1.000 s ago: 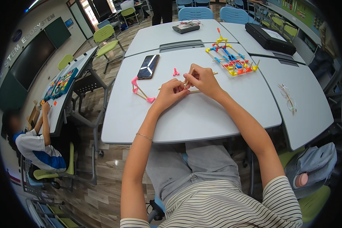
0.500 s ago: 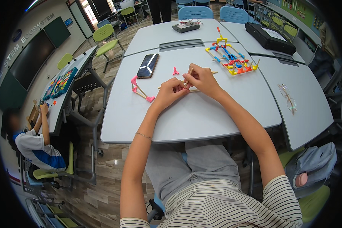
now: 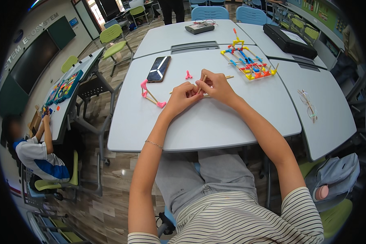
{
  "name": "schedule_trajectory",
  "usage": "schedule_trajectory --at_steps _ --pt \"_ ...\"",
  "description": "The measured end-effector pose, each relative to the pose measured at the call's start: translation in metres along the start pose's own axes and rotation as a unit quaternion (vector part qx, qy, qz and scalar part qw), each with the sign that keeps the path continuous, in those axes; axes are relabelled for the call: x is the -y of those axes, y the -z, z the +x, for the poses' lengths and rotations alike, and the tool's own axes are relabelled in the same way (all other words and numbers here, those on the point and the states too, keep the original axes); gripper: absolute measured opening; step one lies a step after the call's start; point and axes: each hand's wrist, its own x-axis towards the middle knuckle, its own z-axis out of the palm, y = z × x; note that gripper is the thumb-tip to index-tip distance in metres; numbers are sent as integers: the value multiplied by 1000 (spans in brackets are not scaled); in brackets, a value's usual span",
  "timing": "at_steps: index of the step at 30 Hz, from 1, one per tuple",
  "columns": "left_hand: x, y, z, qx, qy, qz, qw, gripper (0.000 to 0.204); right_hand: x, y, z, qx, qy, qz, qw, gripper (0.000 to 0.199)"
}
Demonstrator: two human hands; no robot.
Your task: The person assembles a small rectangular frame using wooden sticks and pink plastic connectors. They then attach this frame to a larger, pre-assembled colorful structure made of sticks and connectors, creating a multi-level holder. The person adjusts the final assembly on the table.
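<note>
- Left hand (image 3: 184, 95) and right hand (image 3: 214, 86) meet fingertip to fingertip above the middle of the grey table (image 3: 215, 122), together pinching a thin wooden stick (image 3: 201, 83).
- A pink connector (image 3: 188, 75) lies just beyond the hands.
- A pink-jointed stick piece (image 3: 151, 94) sits left; a phone (image 3: 158, 69) toward the far edge.

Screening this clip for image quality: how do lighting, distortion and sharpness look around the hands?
Head view: lighting is even and bright, with only soft shadows under the left hand and right hand on the table. Fisheye bends the table edges toward the black rim. The hands and the stick between them are fairly sharp, without glare; the phone screen reflects some light.
</note>
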Motion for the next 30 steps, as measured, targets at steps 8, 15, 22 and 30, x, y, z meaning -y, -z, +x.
schedule_trajectory --at_steps 8,15,22,30 --pt "1 0 0 -1 5 3 1000 17 2 4 1 36 -41 23 998 21" --pt "2 1 0 4 4 3 1000 16 -6 4 2 25 -57 59 996 23" --pt "4 0 0 1 0 -2 1000 16 -6 7 1 56 -106 66 991 24" --pt "2 -1 0 -7 -3 4 1000 14 -10 3 -1 47 -96 100 989 26"
